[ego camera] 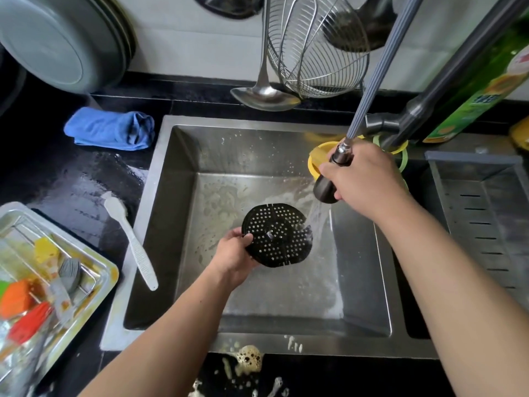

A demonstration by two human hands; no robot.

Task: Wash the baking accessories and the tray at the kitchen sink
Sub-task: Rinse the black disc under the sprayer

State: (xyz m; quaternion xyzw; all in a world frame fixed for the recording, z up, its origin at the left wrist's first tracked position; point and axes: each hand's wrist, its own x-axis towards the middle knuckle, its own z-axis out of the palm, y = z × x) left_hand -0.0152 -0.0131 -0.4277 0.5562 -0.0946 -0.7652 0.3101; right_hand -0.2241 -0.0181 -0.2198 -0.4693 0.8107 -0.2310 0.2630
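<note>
My left hand [233, 253] grips the left edge of a round black perforated mat [279, 236] and holds it tilted over the steel sink [160, 224]. My right hand [363, 179] grips the dark pull-out spray head [326, 190] of the tap; water sprays from it onto the mat's right edge. Foam lies on the sink floor. At the left, a steel tray [94, 270] on the counter holds several silicone brushes in yellow, orange, red and grey [68, 275].
A white spatula [134, 245] lies on the wet black counter beside the sink, a blue cloth [110, 128] behind it. A ladle [264, 94] and wire strainer [317, 47] hang at the back. A green detergent bottle [472, 90] stands right. A drain basket [486, 213] fills the right basin.
</note>
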